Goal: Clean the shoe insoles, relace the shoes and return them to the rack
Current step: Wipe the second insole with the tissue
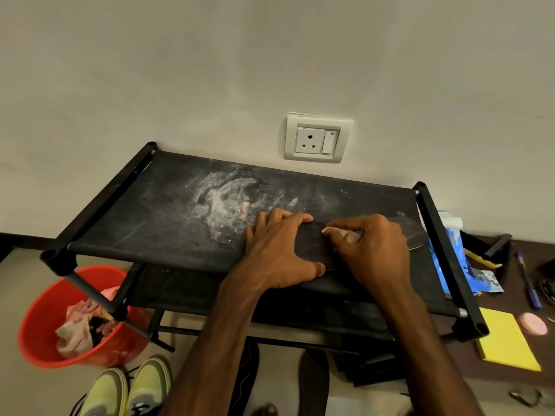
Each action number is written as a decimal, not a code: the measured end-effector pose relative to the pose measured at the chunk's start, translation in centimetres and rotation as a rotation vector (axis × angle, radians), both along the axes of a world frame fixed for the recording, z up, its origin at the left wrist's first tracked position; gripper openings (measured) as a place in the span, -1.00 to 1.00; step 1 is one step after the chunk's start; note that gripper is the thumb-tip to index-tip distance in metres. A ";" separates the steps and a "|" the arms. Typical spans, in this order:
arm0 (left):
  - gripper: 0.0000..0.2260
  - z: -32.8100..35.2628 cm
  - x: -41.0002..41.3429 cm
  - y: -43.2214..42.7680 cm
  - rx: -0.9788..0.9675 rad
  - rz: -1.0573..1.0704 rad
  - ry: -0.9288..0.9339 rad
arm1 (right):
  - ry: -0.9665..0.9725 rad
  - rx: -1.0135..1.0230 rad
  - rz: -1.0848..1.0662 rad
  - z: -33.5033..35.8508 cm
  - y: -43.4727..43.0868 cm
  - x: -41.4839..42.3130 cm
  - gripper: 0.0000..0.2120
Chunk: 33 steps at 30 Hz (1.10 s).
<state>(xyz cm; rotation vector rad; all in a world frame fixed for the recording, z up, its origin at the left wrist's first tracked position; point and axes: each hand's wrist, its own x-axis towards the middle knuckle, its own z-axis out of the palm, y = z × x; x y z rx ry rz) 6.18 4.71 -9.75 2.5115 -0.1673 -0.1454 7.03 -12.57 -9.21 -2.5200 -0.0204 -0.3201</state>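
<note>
Yellow-green shoes [126,388] wait unlaced at your feet while your left hand [277,250] pins a dark insole [309,244] flat on the rack [180,211], right hand [372,244] fingers pinching a cloth [350,235] mid-wipe — relacing and returning remain.

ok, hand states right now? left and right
Left hand: open, spread flat, pinning the dark insole on the rack.
Right hand: closed, pinching a small pale wipe against it.
</note>
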 end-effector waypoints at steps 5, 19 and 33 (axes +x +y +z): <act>-0.21 0.0 0.0 -0.1 -0.003 0.025 0.002 | 0.163 0.015 0.140 1.1 -1.6 -0.2 -0.94; -0.23 0.1 0.0 -0.2 0.004 0.008 -0.007 | 0.119 -0.032 0.024 0.8 -1.0 -0.4 -0.90; -0.21 0.1 0.1 -0.3 -0.008 0.032 0.009 | 0.378 -0.145 0.213 3.1 -3.1 -0.7 -0.98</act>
